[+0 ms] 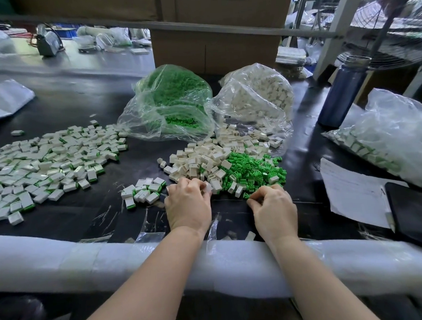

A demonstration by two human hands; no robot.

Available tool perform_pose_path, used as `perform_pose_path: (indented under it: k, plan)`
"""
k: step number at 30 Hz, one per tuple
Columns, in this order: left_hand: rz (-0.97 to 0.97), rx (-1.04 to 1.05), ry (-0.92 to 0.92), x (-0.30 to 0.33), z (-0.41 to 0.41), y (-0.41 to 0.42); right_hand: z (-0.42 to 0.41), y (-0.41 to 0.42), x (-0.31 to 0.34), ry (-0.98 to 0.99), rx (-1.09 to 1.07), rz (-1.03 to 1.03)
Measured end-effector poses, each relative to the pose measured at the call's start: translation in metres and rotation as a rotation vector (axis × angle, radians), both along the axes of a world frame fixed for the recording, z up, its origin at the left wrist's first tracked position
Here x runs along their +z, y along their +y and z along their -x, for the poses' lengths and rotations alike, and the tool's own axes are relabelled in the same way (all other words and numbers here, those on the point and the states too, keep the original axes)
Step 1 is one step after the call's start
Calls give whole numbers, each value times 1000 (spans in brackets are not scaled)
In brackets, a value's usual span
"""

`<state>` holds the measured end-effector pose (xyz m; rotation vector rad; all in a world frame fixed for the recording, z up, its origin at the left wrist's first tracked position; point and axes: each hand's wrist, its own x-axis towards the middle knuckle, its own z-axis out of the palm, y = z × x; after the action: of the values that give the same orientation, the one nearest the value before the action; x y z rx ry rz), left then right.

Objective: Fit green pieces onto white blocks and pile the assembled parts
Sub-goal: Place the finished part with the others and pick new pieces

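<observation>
both hands are down on the black table at the near edge of the loose parts. the left hand has its fingers curled over a white block, pinching it right at the near edge of the heap of white blocks. the right hand sits just right of it with fingers curled in at the near edge of the heap of green pieces; a bit of green shows at the fingertips, but i can't tell for sure whether it's actually gripping a piece or only touching the heap.

the white heap and the green heap run into each other in the middle of the table, white on the left, green on the right. just left of the left hand is a small cluster of assembled parts, white with green bottoms. far bigger spread of assembled parts covers the left side of the table.

behind the loose heaps are two clear bags, the bag of green pieces on the left and the bag of white blocks on the right, touching each other. a blue bottle stands far right, with another bag of finished parts near it, and a sheet of paper and a dark tablet at the right edge. a white foam-wrapped rail runs along the near edge under both forearms.
</observation>
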<state>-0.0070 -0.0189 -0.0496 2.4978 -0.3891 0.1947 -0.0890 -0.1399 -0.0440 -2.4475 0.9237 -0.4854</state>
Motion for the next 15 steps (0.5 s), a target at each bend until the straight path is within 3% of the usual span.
perform_pose_path:
  k: [6, 11, 15]
  plan:
    - [172, -107, -5, 5, 4, 3, 0, 1, 0, 0, 13, 30]
    - [268, -292, 79, 8, 7, 1, -1, 1, -1, 64, 27, 97]
    - [323, -402, 164, 8, 9, 0, -1, 1, -2, -12, 40, 80]
